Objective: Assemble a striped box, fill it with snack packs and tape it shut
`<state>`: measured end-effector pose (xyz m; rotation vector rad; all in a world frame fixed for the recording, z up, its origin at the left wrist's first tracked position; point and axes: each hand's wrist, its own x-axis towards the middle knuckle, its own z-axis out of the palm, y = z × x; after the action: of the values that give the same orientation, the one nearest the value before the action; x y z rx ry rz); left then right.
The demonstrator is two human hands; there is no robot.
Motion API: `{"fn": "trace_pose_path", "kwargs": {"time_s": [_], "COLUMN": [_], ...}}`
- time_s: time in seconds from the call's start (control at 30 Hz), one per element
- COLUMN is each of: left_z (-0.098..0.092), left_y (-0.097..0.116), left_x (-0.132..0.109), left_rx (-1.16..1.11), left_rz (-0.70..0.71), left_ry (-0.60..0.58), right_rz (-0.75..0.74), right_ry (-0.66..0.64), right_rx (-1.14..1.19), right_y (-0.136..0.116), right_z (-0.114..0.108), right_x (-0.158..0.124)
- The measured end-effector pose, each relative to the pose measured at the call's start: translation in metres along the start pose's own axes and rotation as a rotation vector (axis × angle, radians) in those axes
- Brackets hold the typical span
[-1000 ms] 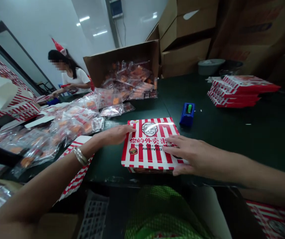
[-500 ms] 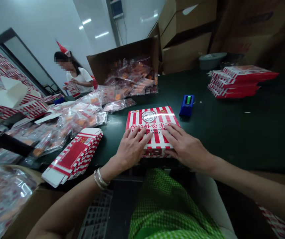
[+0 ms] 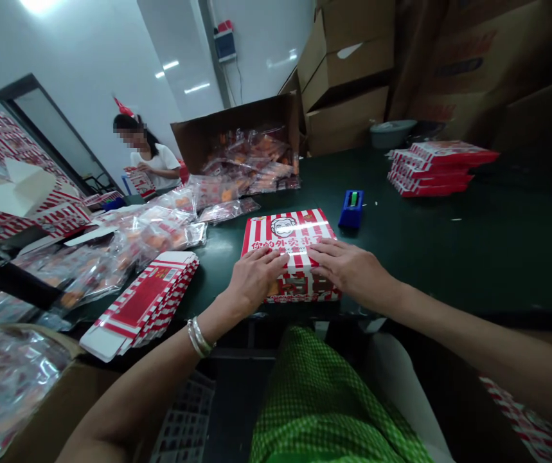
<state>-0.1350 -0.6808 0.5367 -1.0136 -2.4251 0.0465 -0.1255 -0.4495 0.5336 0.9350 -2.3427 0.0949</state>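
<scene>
Our left hand [image 3: 251,280] lies flat, fingers nearly together, on the box [image 3: 295,240] at the near edge of the worktop [image 3: 415,251]; our right hand [image 3: 355,269] does likewise. We should press evenly, though we can't quite tell how it closes

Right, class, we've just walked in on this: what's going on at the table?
A person has both bare hands on a red-and-white striped box at the near edge of the dark table: the left hand on its left side, the right hand on its right. A small blue object lies just beyond it. Plastic packets are heaped to the left. Farther back, another person holds a striped carton.
</scene>
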Motion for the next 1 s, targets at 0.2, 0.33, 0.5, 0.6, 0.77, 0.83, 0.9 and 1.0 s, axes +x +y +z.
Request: {"fn": "trace_pose_path", "kwargs": {"time_s": [0.2, 0.33, 0.5, 0.6, 0.77, 0.83, 0.9, 1.0], "left_z": [-0.017, -0.021, -0.018, -0.018, -0.027, -0.031, -0.032, -0.028], "left_y": [-0.004, -0.007, -0.009, -0.01, -0.025, -0.035, -0.045, -0.055], "left_x": [0.011, 0.015, 0.014, 0.014, 0.022, 0.022, 0.016, 0.001], "left_rx": [-0.086, -0.123, -0.134, -0.107, -0.143, -0.213, -0.3, -0.398], "left_rz": [-0.094, -0.099, -0.046, 0.019, 0.127, 0.15, 0.184, 0.187], "left_ry": [-0.096, -0.12, -0.125, -0.116, -0.214, -0.234, -0.21, -0.136], "right_rz": [0.053, 0.074, 0.063, 0.086, 0.087, 0.073, 0.067, 0.058], "right_ry": [-0.11, -0.115, -0.073, -0.025, 0.047, 0.064, 0.075, 0.078], "right_rx": [0.099, 0.009, -0.105, -0.102, -0.094, -0.09, -0.089, -0.092], "right_y": [0.006, 0.004, -0.003, -0.007, -0.009, -0.007, -0.006, -0.004], "right_z": [-0.015, -0.015, -0.011, -0.008, -0.002, 0.0, 0.001, 0.002], "right_x": [0.013, 0.015, 0.011, 0.005, -0.002, -0.003, -0.003, -0.003]}}
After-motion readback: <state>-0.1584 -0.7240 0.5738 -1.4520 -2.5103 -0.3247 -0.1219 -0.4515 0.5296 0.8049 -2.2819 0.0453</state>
